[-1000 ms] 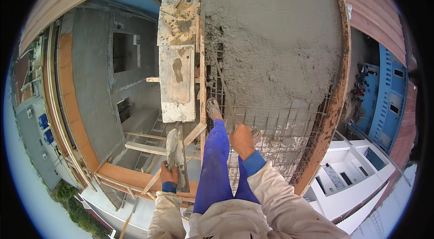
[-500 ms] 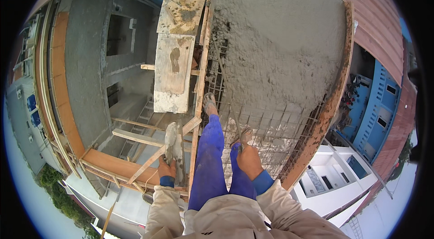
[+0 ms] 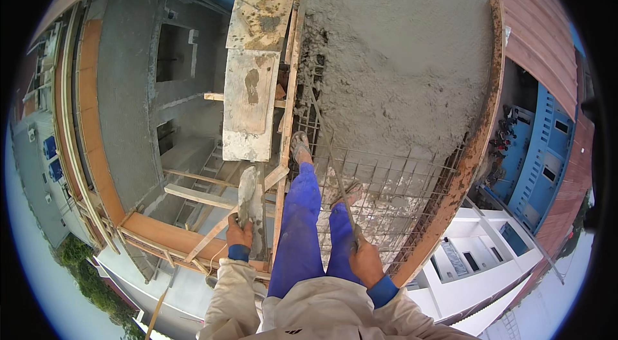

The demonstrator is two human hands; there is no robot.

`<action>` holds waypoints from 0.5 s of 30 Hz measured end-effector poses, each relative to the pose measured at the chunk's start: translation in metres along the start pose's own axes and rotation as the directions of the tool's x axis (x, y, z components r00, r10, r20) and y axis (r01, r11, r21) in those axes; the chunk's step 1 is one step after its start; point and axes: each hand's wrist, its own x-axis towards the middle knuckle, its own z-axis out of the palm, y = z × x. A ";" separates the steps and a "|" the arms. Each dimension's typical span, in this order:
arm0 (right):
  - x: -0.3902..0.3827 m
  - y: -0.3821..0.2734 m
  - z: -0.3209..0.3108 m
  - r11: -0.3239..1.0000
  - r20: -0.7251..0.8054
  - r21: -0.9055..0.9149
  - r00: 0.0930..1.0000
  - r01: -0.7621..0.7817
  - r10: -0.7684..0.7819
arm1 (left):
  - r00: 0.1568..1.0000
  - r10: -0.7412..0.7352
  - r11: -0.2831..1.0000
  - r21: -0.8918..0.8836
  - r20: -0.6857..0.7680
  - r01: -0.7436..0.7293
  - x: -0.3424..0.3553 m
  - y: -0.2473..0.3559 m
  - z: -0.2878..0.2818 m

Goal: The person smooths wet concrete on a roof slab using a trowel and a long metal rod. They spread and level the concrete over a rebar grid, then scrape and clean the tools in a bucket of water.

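Long thin pole point(image 3: 336, 163): in the head view, it slants across the left part of the steel rebar grid point(image 3: 402, 176). Just before the grid's near edge, the right hand point(image 3: 367, 263), back uppermost, has fingers curled closed around it. Left of the grid, the left hand point(image 3: 239, 236) clasps a mortar-smeared board point(image 3: 246, 189). Beyond the grid spreads wet concrete point(image 3: 399, 63); right of it stands a white building point(image 3: 492, 247).

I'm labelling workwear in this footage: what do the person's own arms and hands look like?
The left hand and right hand are ungloved. The long sleeves are loose, creased and pale beige, with close-fitting blue cuffs at both wrists.
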 end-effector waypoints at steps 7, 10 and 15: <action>0.098 0.017 0.001 0.958 0.007 0.287 1.000 -0.018 0.017 | 1.000 0.013 0.996 0.088 -0.009 -0.013 0.008 0.005 0.010; 0.160 -0.005 0.012 0.239 0.555 0.814 0.830 -0.529 -0.052 | 0.997 0.080 0.995 0.053 -0.015 -0.079 0.008 0.009 0.013; 0.043 -0.033 0.045 0.715 0.097 0.688 0.992 -0.126 0.081 | 0.988 0.153 0.988 -0.004 0.018 -0.153 -0.003 0.021 0.007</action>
